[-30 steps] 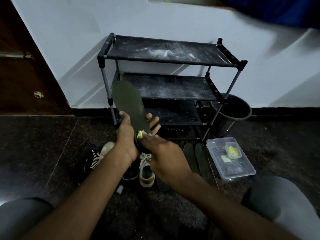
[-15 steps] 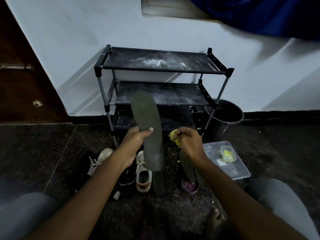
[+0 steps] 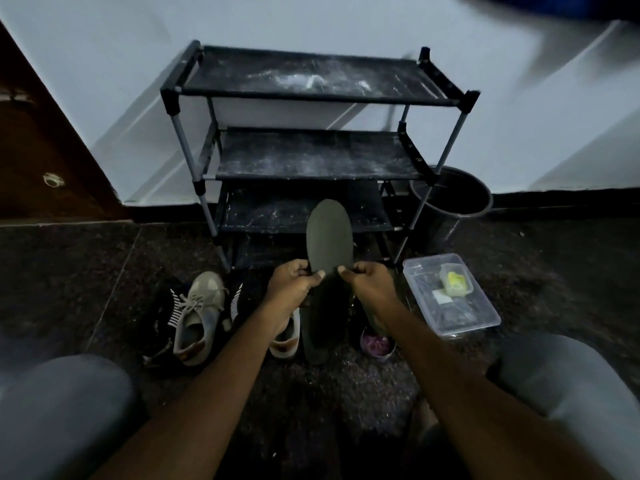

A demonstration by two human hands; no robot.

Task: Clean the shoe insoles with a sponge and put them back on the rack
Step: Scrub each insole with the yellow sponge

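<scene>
Pinched the insole by both edges, left grip clasping the left edge and right grip the right, thumbs on the near face. Held it upright, rounded end up, before the lowest shelf of the rack. Noted a tan sneaker on the floor leftward, a clear box rightward.
</scene>
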